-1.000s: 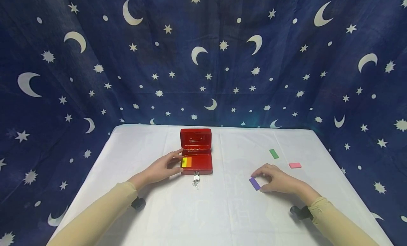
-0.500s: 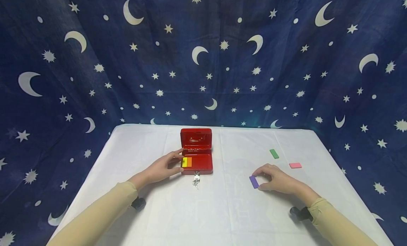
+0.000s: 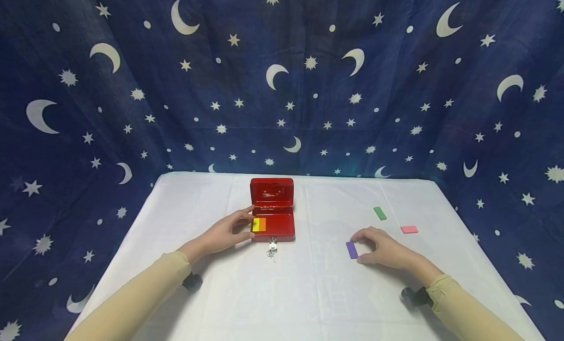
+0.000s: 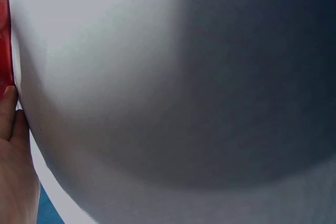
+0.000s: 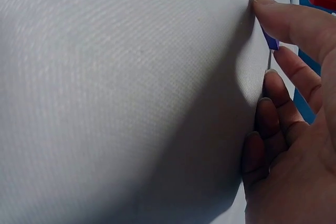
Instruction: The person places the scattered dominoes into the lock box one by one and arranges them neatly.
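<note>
A red metal cash box (image 3: 282,225) stands with its lid raised at the middle of the table. Inside, at its left end, lie a yellow block (image 3: 256,225) and an orange block (image 3: 262,225) side by side. My left hand (image 3: 229,231) rests against the box's left side, thumb by the front corner and fingers along the wall; the left wrist view shows fingertips at the red edge. Well to the right, my right hand (image 3: 385,249) pinches a flat purple block (image 3: 352,250) by its two ends, thumb (image 5: 265,3) at the near end and index finger beyond.
On the white tablecloth (image 3: 321,292), behind the right hand, lie a green block (image 3: 380,213) and a pink block (image 3: 409,229). A small padlock with keys (image 3: 271,253) hangs at the box's front. A dark blue curtain (image 3: 308,110) closes off the back.
The purple block has turned to stand steeper in view and shifted slightly away, with the right thumb and finger at its ends. The left hand and box stay put.
</note>
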`<state>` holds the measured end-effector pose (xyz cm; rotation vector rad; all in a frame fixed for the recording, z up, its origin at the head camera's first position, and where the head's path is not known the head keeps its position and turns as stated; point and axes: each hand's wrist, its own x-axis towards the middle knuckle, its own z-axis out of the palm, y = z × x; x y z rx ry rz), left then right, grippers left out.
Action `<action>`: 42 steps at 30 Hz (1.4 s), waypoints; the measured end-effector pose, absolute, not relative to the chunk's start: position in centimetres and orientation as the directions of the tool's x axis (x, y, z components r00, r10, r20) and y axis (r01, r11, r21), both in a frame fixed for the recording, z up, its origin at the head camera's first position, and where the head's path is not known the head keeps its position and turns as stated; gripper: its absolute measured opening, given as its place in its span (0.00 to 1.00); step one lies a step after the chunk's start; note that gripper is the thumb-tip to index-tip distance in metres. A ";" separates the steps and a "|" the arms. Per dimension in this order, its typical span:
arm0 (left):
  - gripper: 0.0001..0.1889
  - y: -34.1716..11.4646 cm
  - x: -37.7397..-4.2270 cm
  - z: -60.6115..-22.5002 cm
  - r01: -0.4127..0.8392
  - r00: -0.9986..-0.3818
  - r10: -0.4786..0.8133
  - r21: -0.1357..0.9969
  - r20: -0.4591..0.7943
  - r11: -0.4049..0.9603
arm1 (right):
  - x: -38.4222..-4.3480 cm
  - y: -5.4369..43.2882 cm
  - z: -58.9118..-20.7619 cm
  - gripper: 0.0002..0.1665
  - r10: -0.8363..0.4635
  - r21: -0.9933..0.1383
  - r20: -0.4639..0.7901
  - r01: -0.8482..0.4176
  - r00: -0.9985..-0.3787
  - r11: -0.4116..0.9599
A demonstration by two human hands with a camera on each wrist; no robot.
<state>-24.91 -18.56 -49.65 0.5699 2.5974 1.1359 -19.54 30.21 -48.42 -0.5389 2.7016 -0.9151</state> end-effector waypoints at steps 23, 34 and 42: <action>0.29 -18.6 -25.0 -49.7 0.241 -0.894 0.441 0.746 -0.077 0.620 | -19.7 30.3 -48.5 0.28 -0.410 -0.640 -0.092 -0.262 -0.907 0.723; 0.30 -18.6 -25.0 -49.7 0.235 -0.896 0.438 0.749 -0.081 0.619 | -19.6 30.2 -48.5 0.27 -0.400 -0.632 -0.092 -0.257 -0.912 0.731; 0.29 -18.5 -24.9 -49.7 0.250 -0.893 0.445 0.749 -0.066 0.614 | -19.6 30.1 -48.4 0.26 -0.396 -0.636 -0.095 -0.250 -0.913 0.730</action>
